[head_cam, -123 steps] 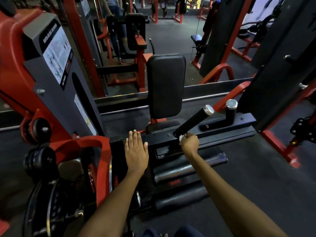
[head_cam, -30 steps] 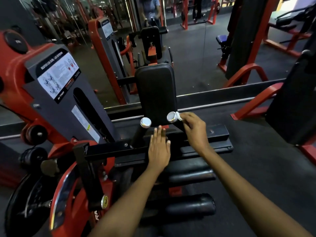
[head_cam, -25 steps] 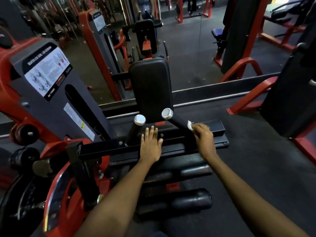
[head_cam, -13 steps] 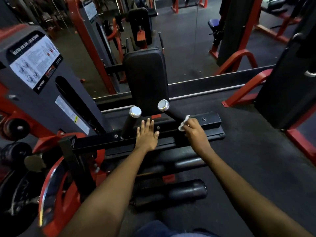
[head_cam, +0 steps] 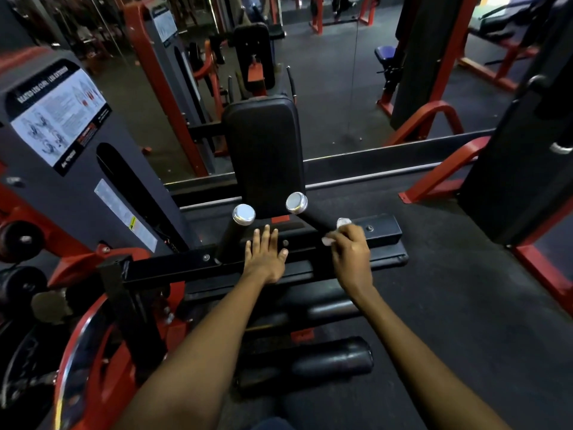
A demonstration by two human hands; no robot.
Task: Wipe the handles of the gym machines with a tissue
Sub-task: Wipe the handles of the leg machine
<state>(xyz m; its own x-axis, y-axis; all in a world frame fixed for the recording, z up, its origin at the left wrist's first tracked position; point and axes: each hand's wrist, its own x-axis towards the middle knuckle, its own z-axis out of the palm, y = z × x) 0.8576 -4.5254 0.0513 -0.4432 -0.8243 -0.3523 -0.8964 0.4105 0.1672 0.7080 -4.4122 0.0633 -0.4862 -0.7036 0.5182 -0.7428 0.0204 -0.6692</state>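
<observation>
Both arms reach forward, the left hand (head_cam: 264, 255) flat with fingers straight, the right hand (head_cam: 352, 254) curled closed.

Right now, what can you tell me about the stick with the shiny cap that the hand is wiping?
The right handle is a black bar, its grip looking rubbery, ending in a round silver cap. It slants up and away from the black crossbar, beside the backrest pad. The right hand wraps its lower end, fingers holding a white tissue against it. Its base is hidden by that hand.
</observation>
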